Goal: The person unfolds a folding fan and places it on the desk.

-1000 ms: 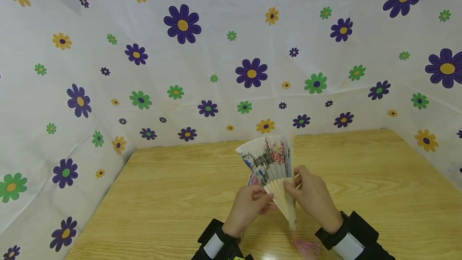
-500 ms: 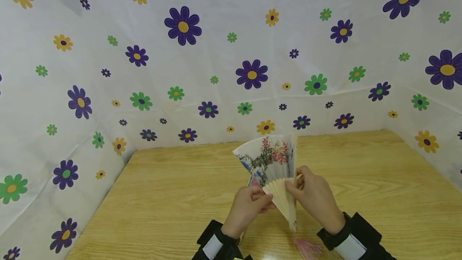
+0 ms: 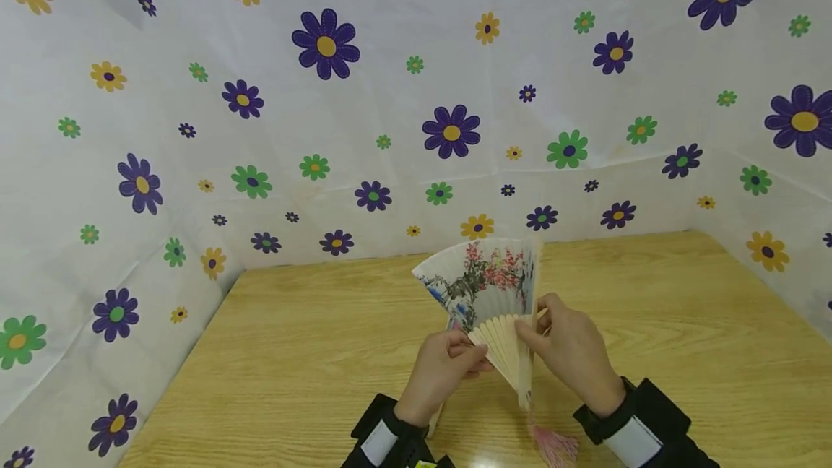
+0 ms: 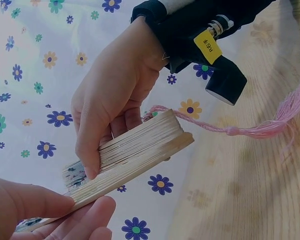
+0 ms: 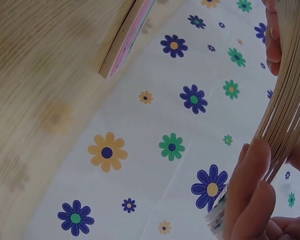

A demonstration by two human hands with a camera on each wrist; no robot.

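Both hands hold a partly spread folding fan [image 3: 490, 295] above the table, its paper leaf painted with pink blossoms and dark branches. My left hand [image 3: 437, 373] pinches the outer left sticks between thumb and fingers. On the other side my right hand [image 3: 573, 347] grips the right guard, thumb in front and fingers behind. The pale sticks [image 4: 140, 145] appear edge-on between the two hands in the left wrist view. From the pivot end hangs a pink tassel [image 3: 554, 445]. In the right wrist view, right-hand fingers [image 5: 255, 195] curl round the sticks near the leaf.
A long narrow thing with a wooden edge and pink layers [image 5: 127, 40] lies on the wood-grain table [image 3: 292, 352], mostly hidden behind the left hand in the head view. A white cloth [image 3: 390, 92] printed with flowers rises behind and at both sides.
The fan has spread a little wider: its left edge moved left and its right edge slightly right. The left hand shifted slightly left; both hands keep their hold.
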